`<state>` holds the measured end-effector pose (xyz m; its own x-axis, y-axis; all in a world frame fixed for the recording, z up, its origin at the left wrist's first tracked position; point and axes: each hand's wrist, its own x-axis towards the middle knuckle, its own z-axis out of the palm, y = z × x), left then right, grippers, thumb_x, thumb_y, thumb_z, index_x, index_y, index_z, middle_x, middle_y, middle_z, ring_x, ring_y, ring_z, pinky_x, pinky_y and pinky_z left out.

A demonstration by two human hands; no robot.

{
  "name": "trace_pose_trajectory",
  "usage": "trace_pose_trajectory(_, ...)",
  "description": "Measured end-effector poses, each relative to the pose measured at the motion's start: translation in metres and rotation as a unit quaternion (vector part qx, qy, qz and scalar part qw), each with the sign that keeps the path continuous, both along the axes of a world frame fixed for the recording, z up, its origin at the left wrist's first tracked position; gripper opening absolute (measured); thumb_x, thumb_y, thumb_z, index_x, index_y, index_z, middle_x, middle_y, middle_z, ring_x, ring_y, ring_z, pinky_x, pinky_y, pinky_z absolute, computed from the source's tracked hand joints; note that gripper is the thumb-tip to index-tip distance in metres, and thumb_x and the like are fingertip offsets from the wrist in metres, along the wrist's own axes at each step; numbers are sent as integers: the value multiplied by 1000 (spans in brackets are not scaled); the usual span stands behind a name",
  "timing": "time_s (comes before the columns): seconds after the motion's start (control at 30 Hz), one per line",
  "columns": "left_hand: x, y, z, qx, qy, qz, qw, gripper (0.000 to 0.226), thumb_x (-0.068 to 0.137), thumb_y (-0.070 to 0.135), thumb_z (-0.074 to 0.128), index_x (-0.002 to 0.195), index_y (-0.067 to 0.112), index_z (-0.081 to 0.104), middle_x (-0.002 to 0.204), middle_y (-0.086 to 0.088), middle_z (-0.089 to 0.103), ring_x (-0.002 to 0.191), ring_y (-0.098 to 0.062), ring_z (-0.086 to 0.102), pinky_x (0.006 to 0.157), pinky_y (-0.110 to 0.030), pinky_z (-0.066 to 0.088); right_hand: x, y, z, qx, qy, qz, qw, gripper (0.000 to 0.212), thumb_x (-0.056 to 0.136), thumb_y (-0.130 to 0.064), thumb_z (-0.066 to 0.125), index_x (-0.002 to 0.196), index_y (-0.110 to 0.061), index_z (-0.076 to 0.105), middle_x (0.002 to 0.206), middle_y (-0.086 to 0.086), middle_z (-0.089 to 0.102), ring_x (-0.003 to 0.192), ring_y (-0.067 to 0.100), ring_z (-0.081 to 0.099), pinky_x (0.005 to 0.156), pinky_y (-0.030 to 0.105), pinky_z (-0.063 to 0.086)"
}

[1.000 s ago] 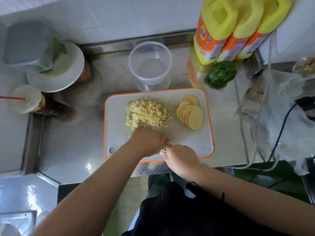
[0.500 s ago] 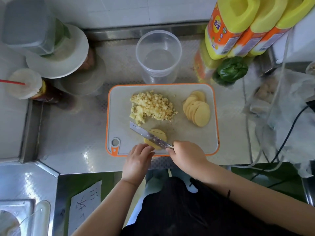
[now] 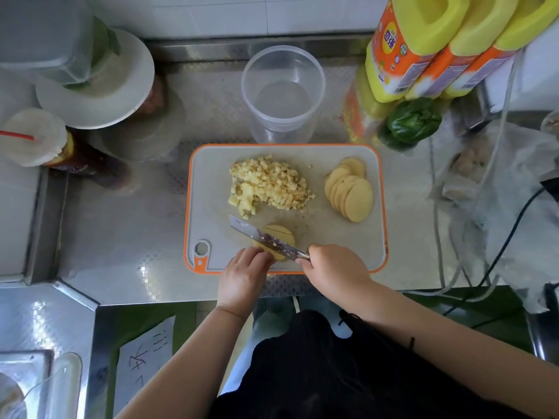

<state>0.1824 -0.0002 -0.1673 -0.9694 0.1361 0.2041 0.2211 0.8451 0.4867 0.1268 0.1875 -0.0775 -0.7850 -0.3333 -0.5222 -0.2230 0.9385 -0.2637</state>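
**Desk (image 3: 121,225), left side:** a lidded drink cup (image 3: 30,137) with a red straw stands well apart from the work. No concern.

**Cutting board (image 3: 211,189):** it lies flat at the desk's front edge.

**Left grip (image 3: 242,273):** my fingers are bent, and their tips hold down the near-left edge of the potato slice (image 3: 279,232). The slice lies flat on the near part of the board.

**Knife (image 3: 263,237):** the blade crosses the slice on a diagonal with its tip pointing far-left. Potato bits cling to the steel. One cut line shows on the far part of the slice.

**Diced potato (image 3: 269,186):** it is heaped mid-board, beyond the blade tip and apart from it.

**Right grip (image 3: 335,270):** it is clenched round the knife handle (the handle itself is hidden under my hand).

**Uncut slices (image 3: 351,192):** they are fanned on the right of the board, well apart from the blade.

**Assessment:** I judge that this slice is being cut into strips ahead of dicing.

- My left fingertips sit just beside the blade, so I should tuck them back behind the knuckles and walk them away ahead of each cut.
- Each stroke should run parallel to the existing line and go fully down to the board.
- The strips should stay together for the cross-cut.
- Clinging bits should be wiped off only once the blade is at rest.
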Motion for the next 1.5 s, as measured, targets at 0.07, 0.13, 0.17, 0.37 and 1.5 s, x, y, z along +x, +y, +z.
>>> trace_pose_trajectory(0.07,-1,1,0,-1,4,9,1000,22,90,22,57,84,6,70,84,-8,64,69,-29,62,52,-37,54,-1,-1,0,1,-5,9,1000,31,99,-43,41,81,-17,40,61,-5,38,58,20,43,43,27,19)
trace_pose_trajectory(0.13,-1,3,1,3,6,17,1000,23,89,23,57,83,6,71,83,-8,65,68,-28,63,51,-35,54,-2,-2,0,4,-9,17,1000,31,100,-41,41,81,-16,40,61,-4,37,57,19,41,43,28,18)
trace_pose_trajectory(0.17,-2,4,1,5,6,20,1000,23,88,23,57,82,7,71,83,-7,65,68,-28,63,51,-34,54,-2,-2,-1,6,-7,22,1000,31,100,-41,40,81,-16,40,61,-4,37,56,19,40,43,28,18)
trace_pose_trajectory(0.37,-3,4,-1,23,-5,32,999,24,88,24,56,81,8,73,83,-6,67,70,-27,64,52,-36,55,1,-3,-5,15,13,62,998,28,101,-37,40,88,-14,50,60,-5,33,59,20,43,43,27,17)
trace_pose_trajectory(1.5,2,7,-3,55,-15,50,997,28,91,25,55,85,4,73,87,-8,68,74,-27,65,60,-35,58,3,2,-27,19,-34,46,998,16,98,-21,48,96,-10,60,78,4,56,72,25,59,57,29,37)
